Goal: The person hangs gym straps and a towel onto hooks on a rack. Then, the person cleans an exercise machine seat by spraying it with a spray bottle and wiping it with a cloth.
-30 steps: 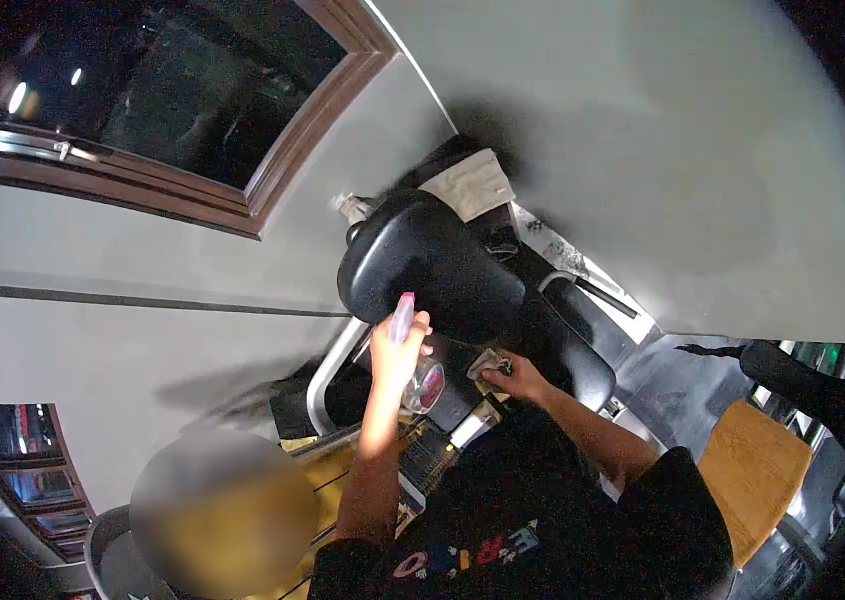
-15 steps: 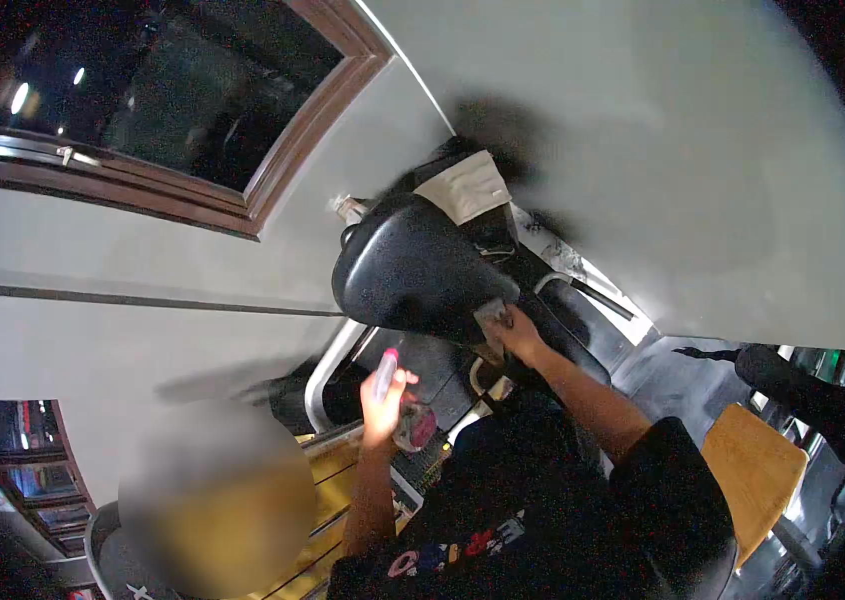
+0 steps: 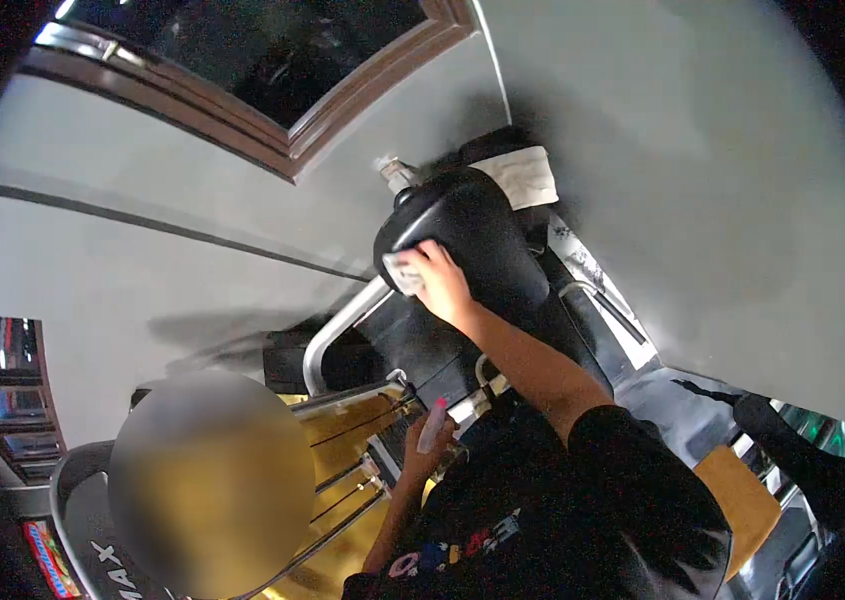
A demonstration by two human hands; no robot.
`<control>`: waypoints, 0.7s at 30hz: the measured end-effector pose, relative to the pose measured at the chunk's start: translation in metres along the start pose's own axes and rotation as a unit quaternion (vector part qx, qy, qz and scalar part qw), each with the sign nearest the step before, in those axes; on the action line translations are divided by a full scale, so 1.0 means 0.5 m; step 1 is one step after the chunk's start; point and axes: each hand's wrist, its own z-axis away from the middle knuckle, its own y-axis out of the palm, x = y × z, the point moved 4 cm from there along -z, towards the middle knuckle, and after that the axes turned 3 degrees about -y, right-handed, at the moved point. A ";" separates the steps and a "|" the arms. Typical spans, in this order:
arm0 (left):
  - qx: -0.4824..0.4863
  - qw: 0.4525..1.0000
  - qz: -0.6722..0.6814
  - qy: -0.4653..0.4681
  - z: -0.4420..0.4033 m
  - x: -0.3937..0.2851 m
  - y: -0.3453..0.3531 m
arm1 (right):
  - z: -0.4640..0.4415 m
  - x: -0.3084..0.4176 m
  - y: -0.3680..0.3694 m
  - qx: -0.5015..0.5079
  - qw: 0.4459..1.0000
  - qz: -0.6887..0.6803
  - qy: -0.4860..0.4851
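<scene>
A black padded cushion with a smooth, shiny surface fills the middle of the view. My right hand presses a light-coloured cloth against its left edge, fingers closed over the cloth. Lower down, close to my body, my left hand is wrapped round a small clear bottle with a pink top. Part of that hand is in shadow. Behind the cushion, a folded whitish cloth lies over another black part.
A bent metal tube runs below the cushion's left side. Grey walls meet behind it, with a brown-framed window at upper left. An orange-brown panel stands at lower right. Dark equipment lettered "MAX" is at lower left.
My right hand has moved with the cloth from the cushion's lower right to its left edge. My left hand has dropped toward my body with the bottle. The camera view has shifted.
</scene>
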 end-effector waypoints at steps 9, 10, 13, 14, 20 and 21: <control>-0.062 0.996 -0.055 -0.021 0.064 0.077 -0.088 | 0.038 -0.099 -0.012 -0.052 0.986 0.110 0.112; -0.032 0.994 -0.104 0.002 0.060 0.085 -0.087 | -0.010 -0.039 -0.011 -0.072 0.991 0.088 0.076; 0.013 0.971 -0.240 -0.015 0.063 0.030 -0.051 | -0.050 0.046 0.031 -0.003 0.993 0.119 0.006; 0.027 0.953 -0.289 0.084 0.062 0.015 -0.042 | -0.047 0.057 0.046 0.084 0.981 0.173 -0.027; 0.026 0.961 -0.273 0.044 0.067 -0.046 -0.063 | 0.183 -0.222 0.001 0.090 0.961 0.113 0.235; 0.024 0.951 -0.298 0.081 0.070 -0.044 -0.072 | 0.183 -0.264 -0.026 -0.007 0.961 0.036 0.274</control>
